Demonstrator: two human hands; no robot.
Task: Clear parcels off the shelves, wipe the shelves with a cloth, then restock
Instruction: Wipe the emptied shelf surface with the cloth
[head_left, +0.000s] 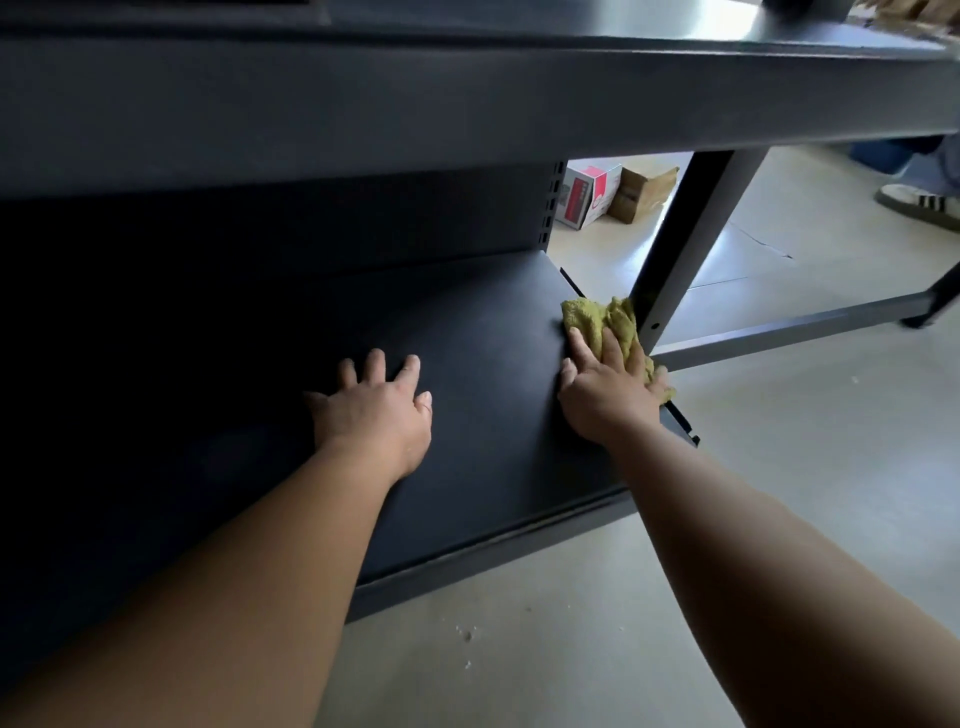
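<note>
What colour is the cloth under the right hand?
The cloth is yellow-green; the head view shows it best.

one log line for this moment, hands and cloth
phase: wiping lower shelf | right hand: presses green cloth at right end | left hand: flat on shelf | floor behind: red-white box, brown box

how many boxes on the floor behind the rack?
2: a red-and-white cardboard box and a brown cardboard box just right of it, both seen through the gap under the upper shelf. The dark back panel may hide more.

Yellow-green cloth (605, 322) on dark grey shelf (467, 332); red-and-white box (587, 195), pale grey floor (779, 467).
</note>
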